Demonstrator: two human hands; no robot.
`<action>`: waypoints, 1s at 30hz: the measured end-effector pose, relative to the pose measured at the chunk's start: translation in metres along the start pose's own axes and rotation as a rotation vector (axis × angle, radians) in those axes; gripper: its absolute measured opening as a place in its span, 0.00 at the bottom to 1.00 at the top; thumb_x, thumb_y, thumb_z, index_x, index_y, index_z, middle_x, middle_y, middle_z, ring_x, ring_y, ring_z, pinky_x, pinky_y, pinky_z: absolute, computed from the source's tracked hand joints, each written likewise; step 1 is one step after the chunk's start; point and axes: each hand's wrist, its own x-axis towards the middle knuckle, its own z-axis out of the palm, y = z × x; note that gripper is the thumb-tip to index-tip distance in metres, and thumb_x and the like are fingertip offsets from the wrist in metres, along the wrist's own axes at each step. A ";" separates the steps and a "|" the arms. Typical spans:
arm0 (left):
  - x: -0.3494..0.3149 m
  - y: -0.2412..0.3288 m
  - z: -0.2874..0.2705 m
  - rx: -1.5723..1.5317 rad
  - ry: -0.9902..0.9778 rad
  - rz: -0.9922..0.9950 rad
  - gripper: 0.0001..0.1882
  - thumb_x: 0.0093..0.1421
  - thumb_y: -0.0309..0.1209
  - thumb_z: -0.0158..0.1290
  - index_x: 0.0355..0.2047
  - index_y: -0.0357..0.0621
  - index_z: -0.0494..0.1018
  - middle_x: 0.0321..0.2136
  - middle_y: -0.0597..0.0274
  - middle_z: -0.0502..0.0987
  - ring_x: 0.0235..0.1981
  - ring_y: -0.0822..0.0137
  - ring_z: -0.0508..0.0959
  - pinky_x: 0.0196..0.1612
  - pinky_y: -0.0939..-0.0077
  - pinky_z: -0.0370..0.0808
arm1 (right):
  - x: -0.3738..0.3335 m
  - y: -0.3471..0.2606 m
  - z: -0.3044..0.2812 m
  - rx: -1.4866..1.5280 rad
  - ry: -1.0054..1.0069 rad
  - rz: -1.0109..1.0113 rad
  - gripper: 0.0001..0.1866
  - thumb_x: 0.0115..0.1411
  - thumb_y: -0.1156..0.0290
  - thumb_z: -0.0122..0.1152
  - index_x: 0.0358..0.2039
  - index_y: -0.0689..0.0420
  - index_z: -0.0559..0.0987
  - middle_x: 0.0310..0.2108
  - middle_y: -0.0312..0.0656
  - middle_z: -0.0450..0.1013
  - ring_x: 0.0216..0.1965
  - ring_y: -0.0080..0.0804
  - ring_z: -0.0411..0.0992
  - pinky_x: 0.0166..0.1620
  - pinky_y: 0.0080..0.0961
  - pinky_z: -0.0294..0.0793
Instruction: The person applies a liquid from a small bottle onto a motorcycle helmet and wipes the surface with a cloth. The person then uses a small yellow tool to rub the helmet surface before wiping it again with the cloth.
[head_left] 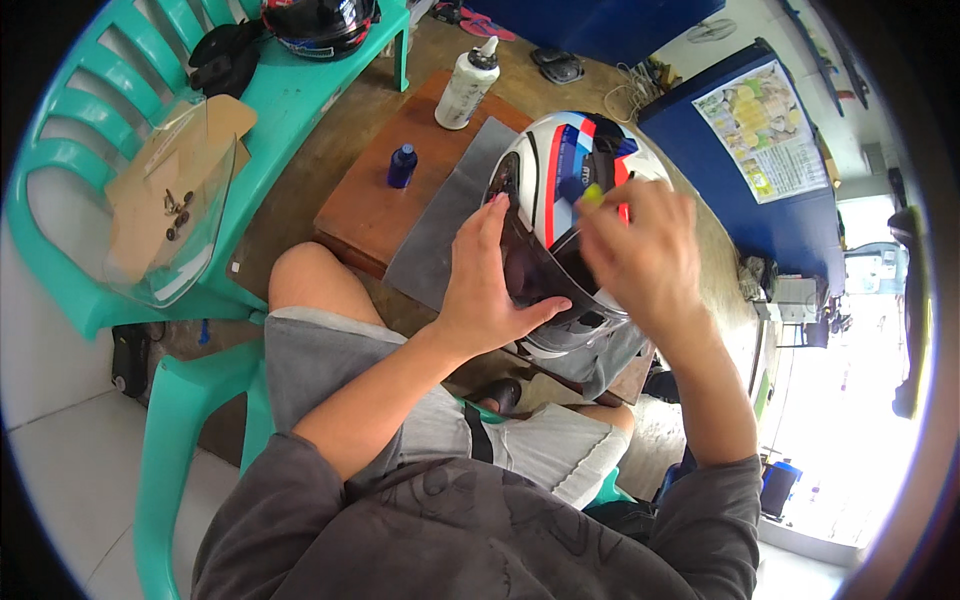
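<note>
The helmet (556, 205), white with red and blue stripes, sits just above and right of the middle of the frame, with the hands at its near side, the left one toward its left edge and the right one over its upper right part. The left hand (483, 290) is spread: its fingers point up along the left edge of the dark visor (527, 262), while its thumb reaches right across the visor's lower part. The right hand (648, 240) is curled, pinching a small yellow-green and dark blue applicator (592, 194) between thumb and fingers, near the striped shell above the visor; whether the applicator touches the shell cannot be told.

Under the helmet, a grey cloth (435, 225) covers part of the brown surface (350, 205). Left of the helmet, well apart from the hands, a small dark blue bottle (402, 168) stands upright on that surface, and a larger white bottle (465, 92) stands above it, toward the top of the frame. At the upper left, a clear curved visor (205, 235) lies over brown cardboard (145, 205) on a green seat (275, 110), and a second helmet (318, 28) rests at the top edge.
</note>
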 end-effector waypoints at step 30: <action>-0.001 -0.009 -0.003 -0.034 -0.007 -0.009 0.74 0.46 0.57 0.79 0.77 0.31 0.45 0.73 0.36 0.60 0.71 0.39 0.63 0.73 0.47 0.60 | 0.092 0.048 0.021 0.204 -0.462 -0.193 0.15 0.57 0.74 0.66 0.44 0.56 0.90 0.39 0.49 0.80 0.45 0.52 0.79 0.53 0.48 0.78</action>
